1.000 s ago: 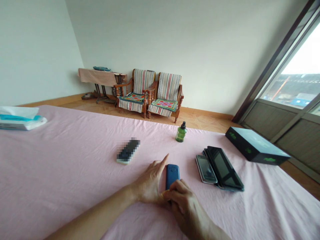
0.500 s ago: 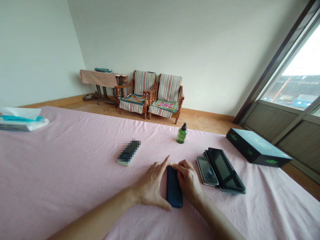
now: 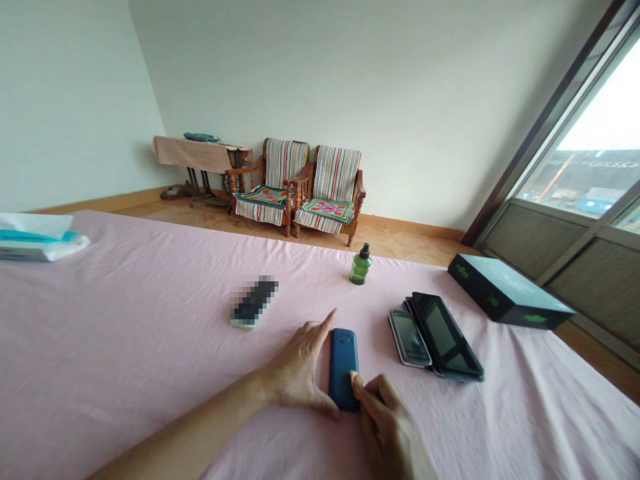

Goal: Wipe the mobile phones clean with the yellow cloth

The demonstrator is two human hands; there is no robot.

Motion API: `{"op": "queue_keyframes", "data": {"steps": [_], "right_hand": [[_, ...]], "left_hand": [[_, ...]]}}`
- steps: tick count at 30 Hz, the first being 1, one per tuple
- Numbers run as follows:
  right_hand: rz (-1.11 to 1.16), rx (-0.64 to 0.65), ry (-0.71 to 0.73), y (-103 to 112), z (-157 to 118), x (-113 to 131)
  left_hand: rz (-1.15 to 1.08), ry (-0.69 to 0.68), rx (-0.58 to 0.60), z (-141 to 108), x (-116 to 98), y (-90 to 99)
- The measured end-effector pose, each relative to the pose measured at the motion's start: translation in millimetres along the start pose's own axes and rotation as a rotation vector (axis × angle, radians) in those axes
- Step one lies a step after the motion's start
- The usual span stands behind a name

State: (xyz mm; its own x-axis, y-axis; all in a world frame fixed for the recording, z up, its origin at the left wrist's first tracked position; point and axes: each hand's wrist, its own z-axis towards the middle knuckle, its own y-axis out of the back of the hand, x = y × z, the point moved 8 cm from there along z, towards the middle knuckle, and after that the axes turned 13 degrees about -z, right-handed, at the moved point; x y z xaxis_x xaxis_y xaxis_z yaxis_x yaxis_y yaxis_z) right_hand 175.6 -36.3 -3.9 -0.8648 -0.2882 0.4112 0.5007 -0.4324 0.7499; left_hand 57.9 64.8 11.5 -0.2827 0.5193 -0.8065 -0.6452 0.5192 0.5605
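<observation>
A dark blue mobile phone (image 3: 343,360) lies on the pink sheet with its back up, a round camera area near its far end. Along its left edge my left hand (image 3: 303,363) is spread, thumb by the near corner and index finger stretched past the far one. My right hand (image 3: 387,413) is closed, pinching a small pale yellow piece (image 3: 355,379) against the phone's right side, low down. What that piece is made of, I cannot tell; the fingers hide most of it.
Right of my hands lie a grey phone (image 3: 411,339) and a black tablet-like device (image 3: 447,337). A black box (image 3: 507,293) stands farther right. Beyond are a green spray bottle (image 3: 361,265) and a blurred-out phone (image 3: 254,303). A tissue pack (image 3: 45,245) sits far left.
My right hand has slid with the pale yellow piece from the phone's far end down toward its near right side, uncovering the far end. My left hand stays spread beside the phone.
</observation>
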Motion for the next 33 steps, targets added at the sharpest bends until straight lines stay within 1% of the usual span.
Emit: {"op": "queue_keyframes", "data": {"steps": [2,3,5,7,8,11,13,15,17,19,21,24,28,31,33], "right_hand": [[0.021,-0.01,0.023,2,-9,3],[0.024,-0.003,0.03,3,-9,5],[0.009,0.059,0.044,2,-1,9],[-0.038,0.148,0.047,-2,17,10],[-0.08,0.167,0.049,-2,28,10],[-0.174,0.173,0.045,-4,63,5],[-0.2,0.178,0.052,-8,82,2],[-0.203,0.186,0.071,-12,93,1],[-0.199,0.199,0.093,-14,97,3],[-0.189,0.219,0.126,-13,94,7],[-0.164,0.242,0.166,-10,85,15],[-0.106,0.27,0.194,-5,63,24],[-0.027,0.267,0.196,1,28,25],[0.019,0.222,0.16,7,11,20],[0.081,0.193,0.103,13,8,15]], "left_hand": [[-0.001,-0.005,-0.006,0,0,0.1],[-0.002,-0.006,-0.008,0,0,0.0],[-0.005,-0.005,-0.009,0,0,-0.1],[-0.011,-0.003,-0.012,-1,0,0.4],[-0.013,-0.003,-0.013,-1,-1,0.7],[-0.013,-0.012,0.0,-1,-2,0.7],[-0.004,-0.022,0.008,-1,-3,0.5],[0.005,-0.027,0.005,-2,-3,0.8],[0.012,-0.027,-0.001,-2,-3,0.8],[0.013,-0.03,-0.002,-2,-2,0.5],[0.004,-0.036,-0.003,-2,-3,0.3],[-0.011,-0.035,-0.004,-2,-2,-0.1],[-0.005,-0.021,-0.008,-1,0,-0.9],[0.011,-0.023,0.003,0,1,-1.0],[0.036,-0.03,0.016,-1,-1,-0.7]]}}
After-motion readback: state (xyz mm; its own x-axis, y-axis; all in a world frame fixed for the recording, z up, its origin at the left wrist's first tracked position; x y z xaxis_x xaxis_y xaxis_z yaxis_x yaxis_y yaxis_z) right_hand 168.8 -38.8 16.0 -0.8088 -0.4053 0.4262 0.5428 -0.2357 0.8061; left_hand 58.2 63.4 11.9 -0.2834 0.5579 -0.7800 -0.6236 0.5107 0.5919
